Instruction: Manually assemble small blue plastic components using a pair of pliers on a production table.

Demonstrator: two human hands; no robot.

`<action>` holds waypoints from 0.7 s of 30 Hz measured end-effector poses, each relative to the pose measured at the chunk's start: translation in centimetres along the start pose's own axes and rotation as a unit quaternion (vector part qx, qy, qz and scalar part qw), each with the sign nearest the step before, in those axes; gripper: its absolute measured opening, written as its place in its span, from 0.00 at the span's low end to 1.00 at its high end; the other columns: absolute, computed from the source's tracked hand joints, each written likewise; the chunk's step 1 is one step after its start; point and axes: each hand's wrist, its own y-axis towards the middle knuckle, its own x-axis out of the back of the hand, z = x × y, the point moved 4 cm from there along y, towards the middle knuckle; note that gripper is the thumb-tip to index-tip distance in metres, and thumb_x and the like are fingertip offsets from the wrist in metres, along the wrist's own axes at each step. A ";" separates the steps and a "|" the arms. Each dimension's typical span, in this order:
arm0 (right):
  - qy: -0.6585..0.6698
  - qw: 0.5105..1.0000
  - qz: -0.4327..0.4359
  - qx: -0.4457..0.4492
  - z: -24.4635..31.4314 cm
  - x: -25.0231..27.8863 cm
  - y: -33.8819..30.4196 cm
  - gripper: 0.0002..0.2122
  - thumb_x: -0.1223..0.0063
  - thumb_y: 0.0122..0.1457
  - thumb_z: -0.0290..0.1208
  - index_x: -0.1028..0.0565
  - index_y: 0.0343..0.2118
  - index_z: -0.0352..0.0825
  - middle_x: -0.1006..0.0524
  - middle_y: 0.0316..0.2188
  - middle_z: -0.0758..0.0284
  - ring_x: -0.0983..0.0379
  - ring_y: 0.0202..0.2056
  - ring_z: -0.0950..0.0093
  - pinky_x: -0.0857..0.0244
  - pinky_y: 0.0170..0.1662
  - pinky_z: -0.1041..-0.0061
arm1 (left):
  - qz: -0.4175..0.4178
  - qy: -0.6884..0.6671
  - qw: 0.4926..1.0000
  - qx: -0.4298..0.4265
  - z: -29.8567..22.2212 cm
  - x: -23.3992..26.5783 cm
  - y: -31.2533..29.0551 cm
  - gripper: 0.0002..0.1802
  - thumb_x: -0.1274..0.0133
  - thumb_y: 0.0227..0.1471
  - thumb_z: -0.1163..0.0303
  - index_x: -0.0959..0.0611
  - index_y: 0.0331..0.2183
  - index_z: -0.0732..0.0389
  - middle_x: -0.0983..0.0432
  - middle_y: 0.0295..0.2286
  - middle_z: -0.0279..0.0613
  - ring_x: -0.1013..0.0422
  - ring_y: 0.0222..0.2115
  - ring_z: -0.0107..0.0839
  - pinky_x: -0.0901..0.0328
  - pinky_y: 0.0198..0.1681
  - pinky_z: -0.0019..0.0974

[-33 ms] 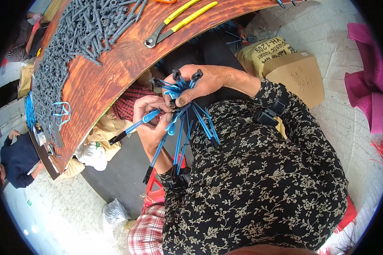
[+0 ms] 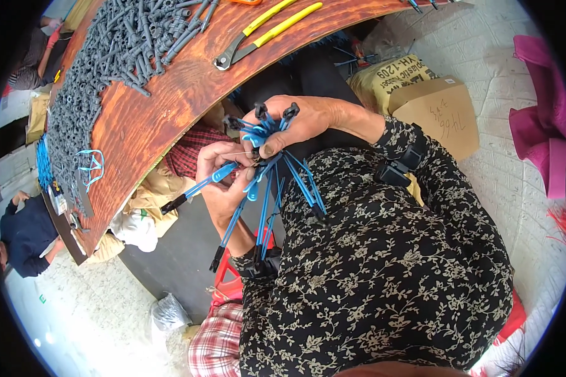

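Note:
Both of my hands hold one spoked bundle of blue rods (image 2: 256, 137) with black end pieces, above my lap beside the table's edge. My right hand (image 2: 305, 119) wraps round its hub, and three black ends rise past those fingers. On the other side, my left hand (image 2: 214, 173) pinches at the hub, with a blue rod passing out between its fingers toward the left. Between the two hands runs a thin wire or thread (image 2: 238, 152). More blue rods hang below the hands. My fingers hide most of the hub.
A curved wooden table (image 2: 176, 81) carries a big pile of dark grey tubular parts (image 2: 132, 44), yellow-handled pincers (image 2: 234, 51) and a blue loop (image 2: 94, 166). Cardboard (image 2: 446, 119) and a yellow sack (image 2: 383, 78) lie at right. A red stool (image 2: 227, 286) stands below. Another person (image 2: 28, 235) is at far left.

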 end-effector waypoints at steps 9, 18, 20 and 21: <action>0.012 0.997 -0.044 0.057 0.8 -0.7 0.2 0.12 0.34 0.53 0.29 0.26 0.34 0.31 0.25 0.29 0.71 0.28 0.34 0.81 0.33 0.38 0.78 | 0.064 0.108 0.989 -0.080 -0.5 1.0 0.6 0.33 0.33 0.40 0.76 0.29 0.48 0.65 0.19 0.28 0.41 0.27 0.41 0.34 0.46 0.61 0.49; -0.054 0.997 -0.008 0.061 2.3 -0.3 0.6 0.11 0.34 0.52 0.27 0.27 0.32 0.31 0.26 0.28 0.70 0.28 0.32 0.81 0.33 0.36 0.77 | -0.034 0.029 0.996 -0.078 0.2 0.1 0.5 0.36 0.33 0.39 0.76 0.32 0.50 0.62 0.20 0.25 0.39 0.29 0.42 0.32 0.60 0.67 0.55; -0.065 0.996 -0.002 0.067 2.4 -0.3 0.7 0.11 0.34 0.52 0.27 0.27 0.33 0.31 0.26 0.28 0.70 0.28 0.31 0.80 0.34 0.36 0.77 | -0.040 0.031 0.996 -0.067 0.2 0.1 0.4 0.36 0.33 0.39 0.76 0.32 0.50 0.62 0.20 0.25 0.39 0.29 0.41 0.31 0.60 0.67 0.55; -0.075 0.995 -0.006 0.066 2.3 -0.3 0.7 0.11 0.34 0.52 0.27 0.27 0.33 0.31 0.26 0.28 0.70 0.28 0.31 0.80 0.34 0.36 0.77 | -0.046 0.033 0.997 -0.054 0.3 0.2 0.3 0.35 0.33 0.39 0.77 0.32 0.49 0.62 0.20 0.26 0.39 0.29 0.41 0.31 0.61 0.67 0.55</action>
